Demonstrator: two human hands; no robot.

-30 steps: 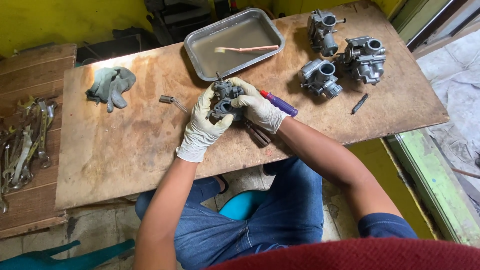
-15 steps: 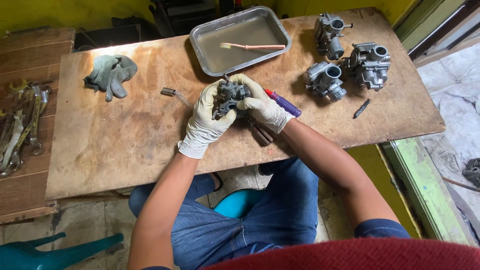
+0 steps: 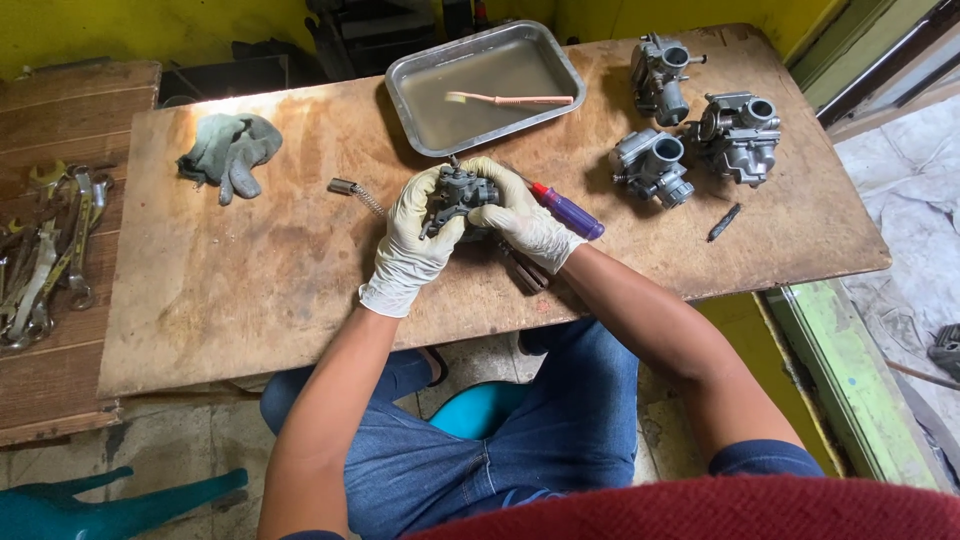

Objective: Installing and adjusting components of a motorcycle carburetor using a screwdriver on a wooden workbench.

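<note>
- My left hand (image 3: 408,245) and right hand (image 3: 522,215), both in pale gloves, curl their fingers round one grey carburetor (image 3: 455,195), held just above the middle of the wooden surface (image 3: 250,290).
- No packages or labels show.
- A metal tray (image 3: 405,75) lies at the far edge with one pink toothbrush (image 3: 510,98) in it.
- Three more carburetors (image 3: 652,165) stand far right.
- One purple-handled screwdriver (image 3: 568,212) lies just beside my right hand.
- One pair of grey gloves (image 3: 228,152) lies far left; bare board spreads below it.
- Several wrenches (image 3: 45,250) lie on the left bench.
</note>
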